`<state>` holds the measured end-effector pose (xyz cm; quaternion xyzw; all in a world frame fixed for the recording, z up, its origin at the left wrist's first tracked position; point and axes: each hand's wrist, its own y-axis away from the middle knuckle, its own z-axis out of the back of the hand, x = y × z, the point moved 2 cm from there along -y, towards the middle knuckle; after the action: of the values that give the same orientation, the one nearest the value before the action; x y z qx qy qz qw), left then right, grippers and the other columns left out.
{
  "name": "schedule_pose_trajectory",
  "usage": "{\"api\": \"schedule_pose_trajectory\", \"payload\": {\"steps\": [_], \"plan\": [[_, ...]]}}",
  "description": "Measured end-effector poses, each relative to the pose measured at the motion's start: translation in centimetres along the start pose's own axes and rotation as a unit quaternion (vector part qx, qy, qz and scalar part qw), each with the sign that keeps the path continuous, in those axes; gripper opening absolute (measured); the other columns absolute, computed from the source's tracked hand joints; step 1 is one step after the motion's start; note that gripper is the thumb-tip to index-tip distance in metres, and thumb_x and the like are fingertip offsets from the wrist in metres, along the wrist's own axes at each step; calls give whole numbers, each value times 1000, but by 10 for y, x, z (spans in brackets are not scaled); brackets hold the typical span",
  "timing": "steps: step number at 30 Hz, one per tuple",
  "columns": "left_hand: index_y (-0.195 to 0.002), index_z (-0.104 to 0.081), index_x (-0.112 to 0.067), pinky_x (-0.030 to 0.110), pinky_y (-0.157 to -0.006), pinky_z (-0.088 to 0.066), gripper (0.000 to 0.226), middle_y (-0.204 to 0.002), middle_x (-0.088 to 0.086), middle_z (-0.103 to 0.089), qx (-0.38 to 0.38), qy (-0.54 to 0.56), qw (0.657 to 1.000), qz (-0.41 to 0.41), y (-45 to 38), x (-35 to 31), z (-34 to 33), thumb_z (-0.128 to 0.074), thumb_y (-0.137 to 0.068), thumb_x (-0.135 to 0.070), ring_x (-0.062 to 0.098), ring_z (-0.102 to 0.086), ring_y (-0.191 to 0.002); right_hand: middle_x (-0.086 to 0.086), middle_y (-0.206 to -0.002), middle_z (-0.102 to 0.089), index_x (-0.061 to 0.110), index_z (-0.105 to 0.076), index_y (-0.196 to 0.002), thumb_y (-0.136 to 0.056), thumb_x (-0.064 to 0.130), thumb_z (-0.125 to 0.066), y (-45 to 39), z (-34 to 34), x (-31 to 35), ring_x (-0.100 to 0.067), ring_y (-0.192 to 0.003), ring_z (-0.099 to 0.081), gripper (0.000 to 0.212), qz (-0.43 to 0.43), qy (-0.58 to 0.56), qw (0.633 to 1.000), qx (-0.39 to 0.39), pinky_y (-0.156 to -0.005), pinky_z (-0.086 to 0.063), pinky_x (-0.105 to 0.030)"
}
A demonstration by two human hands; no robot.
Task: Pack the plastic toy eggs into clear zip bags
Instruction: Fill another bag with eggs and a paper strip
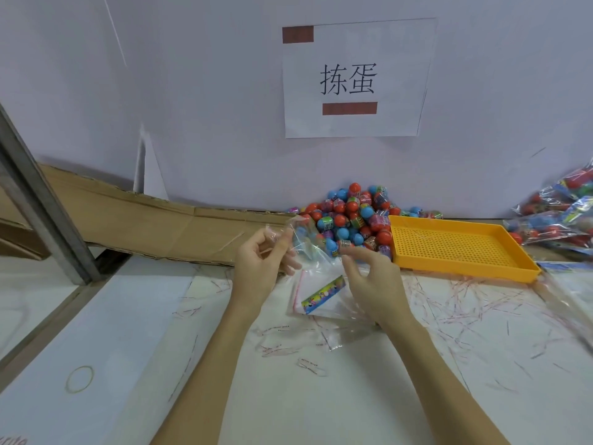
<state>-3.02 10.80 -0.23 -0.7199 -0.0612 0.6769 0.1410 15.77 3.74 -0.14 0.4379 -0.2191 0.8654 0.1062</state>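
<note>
White table [353, 396], both hands pinching clear bag [301, 242]

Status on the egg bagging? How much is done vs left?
Done: several filled bags lie stacked at far right. In hand: the left hand pinches a clear zip bag by its top edge; the right hand is at the bag with curled fingers, its grip unclear. No egg visibly inside it. Left: a big loose egg pile by the wall; the yellow tray holds none.
</note>
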Motion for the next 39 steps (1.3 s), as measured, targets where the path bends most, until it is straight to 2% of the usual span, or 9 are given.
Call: {"api": "schedule_pose_trajectory", "payload": {"steps": [5, 10, 15, 21, 25, 29, 32, 35, 39], "plan": [[-92, -62, 0, 27, -56, -56, 46, -74, 16, -72, 82, 11, 996, 39, 2, -2, -4, -71, -91, -45, 33, -75, -67, 8, -135, -64, 17, -58, -142, -101, 9, -59, 0, 8, 9, -8, -107, -63, 42, 145, -21, 985, -96, -96, -53, -26], [-97, -59, 2, 39, -64, -61, 54, -81, 14, -73, 145, -10, 989, 28, 8, -7, -8, -73, -89, -50, 37, -75, -67, 10, -130, -67, 18, -65, -133, -98, 11, -64, 9, 2, 26, -2, -124, -59, 35, 258, -66, 962, -61, -103, -47, -18], [-98, -60, -1, 29, -62, -57, 46, -91, 4, -76, 161, -40, 986, 16, 9, -11, -8, -68, -96, -46, 37, -75, -66, 8, -108, -71, 18, -72, -118, -95, 8, -69, 9, -3, 27, -5, -97, -66, 25, 238, -28, 966, -96, -85, -51, -11], [-115, -53, -10, 38, -62, -60, 58, -103, 7, -75, 220, 5, 973, 71, 14, -12, -14, -69, -90, -59, 37, -75, -74, 9, -84, -69, 17, -71, -112, -94, 1, -66, 7, 2, 24, -8, -80, -65, 24, 174, -71, 975, -119, -66, -51, -12], [-123, -57, -17, 36, -71, -63, 41, -108, 7, -77, 255, -12, 963, 82, 13, -6, -14, -80, -91, -25, 38, -77, -83, 7, -69, -63, 19, -69, -111, -93, 0, -64, 5, 3, 20, -7, -66, -60, 27, 123, -83, 980, -132, -57, -48, -14], [-116, -67, -18, 30, -61, -59, 24, -99, 9, -80, 223, -35, 973, 57, 9, -4, -9, -77, -94, -18, 27, -74, -68, 2, -76, -65, 26, -61, -112, -92, 2, -64, 2, 3, 11, -11, -72, -64, 32, 15, -126, 985, -115, -61, -56, -21], [-109, -72, -24, 28, -52, -53, 25, -90, 8, -80, 200, -59, 976, 60, 7, -4, -7, -82, -87, -28, 20, -64, -55, 1, -106, -63, 15, -65, -112, -91, 0, -68, 6, 3, 21, -9, -94, -60, 26, 127, -7, 978, -167, -80, -56, -21], [-105, -73, -29, 26, -49, -49, 25, -86, 5, -79, 187, -74, 978, 50, 8, -6, -7, -84, -83, -34, 18, -60, -51, 3, -101, -67, 11, -69, -106, -91, -3, -69, 11, -1, 30, -3, -91, -61, 20, 239, -29, 957, -162, -79, -51, -11], [-110, -74, -27, 21, -50, -47, 30, -85, 0, -78, 176, -81, 980, 35, 10, -9, -8, -86, -83, -31, 7, -61, -53, 12, -96, -69, 18, -66, -114, -95, 14, -72, 11, -9, 30, -3, -91, -67, 20, 198, -91, 973, -76, -79, -53, -12]]}}
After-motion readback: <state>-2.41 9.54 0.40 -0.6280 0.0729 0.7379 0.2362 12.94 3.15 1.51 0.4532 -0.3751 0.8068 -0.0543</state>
